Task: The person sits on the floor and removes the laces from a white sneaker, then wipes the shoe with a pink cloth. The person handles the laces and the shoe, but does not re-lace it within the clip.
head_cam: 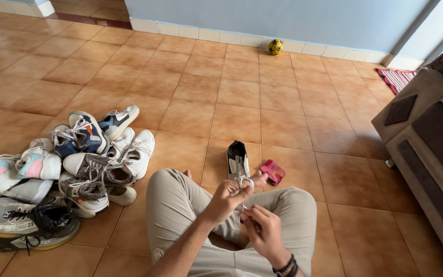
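Observation:
I sit cross-legged on a tiled floor in beige trousers. A white sneaker with a black collar (238, 158) lies in front of my knees, toe toward me. My left hand (229, 197) pinches its white lace (243, 180), pulled up from the shoe. My right hand (263, 230), with dark bracelets on the wrist, is below it, fingers closed on the lower part of the same lace. A small pink-red packet (273, 171) lies on the floor just right of the shoe.
A heap of several sneakers (73, 169) lies on the floor to my left. A beige sofa (429, 149) stands on the right. A yellow ball (276, 46) rests by the far wall, with a striped rug (397, 78) near the corner.

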